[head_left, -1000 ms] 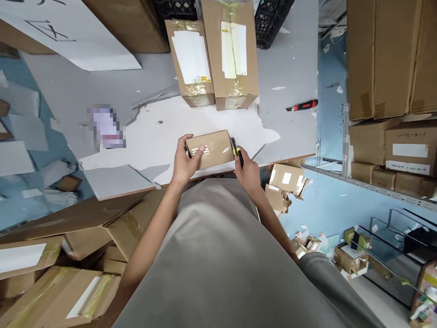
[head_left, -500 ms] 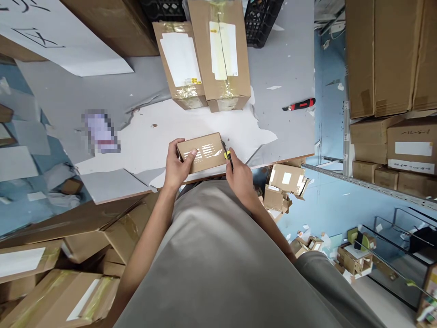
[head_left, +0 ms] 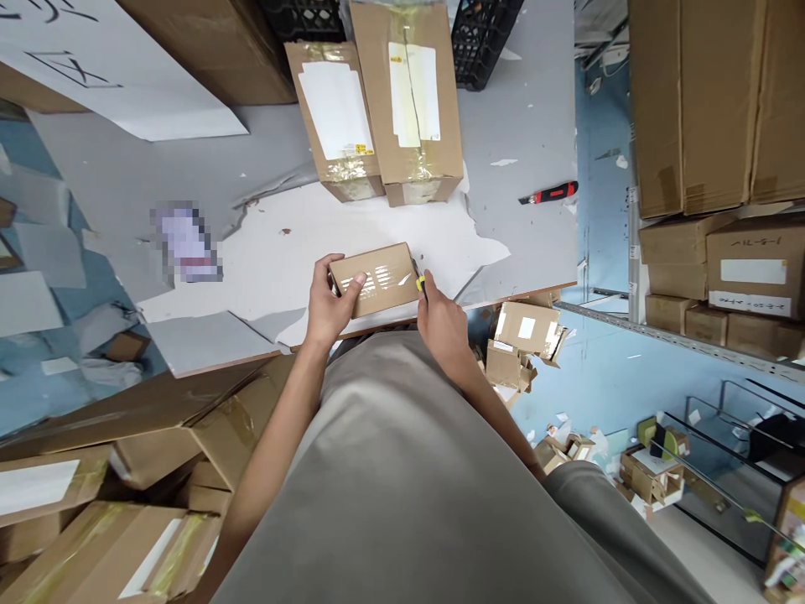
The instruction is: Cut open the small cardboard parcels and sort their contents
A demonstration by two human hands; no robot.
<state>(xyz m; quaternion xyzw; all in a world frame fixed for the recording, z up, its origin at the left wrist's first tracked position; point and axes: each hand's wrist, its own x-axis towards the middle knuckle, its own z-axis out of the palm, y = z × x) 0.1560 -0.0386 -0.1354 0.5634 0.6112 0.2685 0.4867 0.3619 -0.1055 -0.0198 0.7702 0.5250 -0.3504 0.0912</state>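
Note:
A small brown cardboard box [head_left: 383,285] with shiny tape on top lies near the front edge of the table. My left hand [head_left: 332,304] grips its left end, the thumb resting on the top face. In my right hand [head_left: 441,323] is a yellow and black utility knife [head_left: 421,283], fingers closed round its handle. The knife's front end is at the box's right end; how far the blade reaches into the cardboard I cannot make out. Torn white paper covers the table [head_left: 521,235] under the box.
Two taped cartons [head_left: 415,164] with white labels stand beyond the small box, a black crate [head_left: 484,42] behind them. A red and black utility knife [head_left: 550,194] lies at the right. A blurred-out item [head_left: 187,242] lies left. Cartons [head_left: 144,537] are piled at lower left.
The knife and my right hand have shifted slightly along the box's right end, toward me. My left hand keeps its hold on the box. The view has moved slightly.

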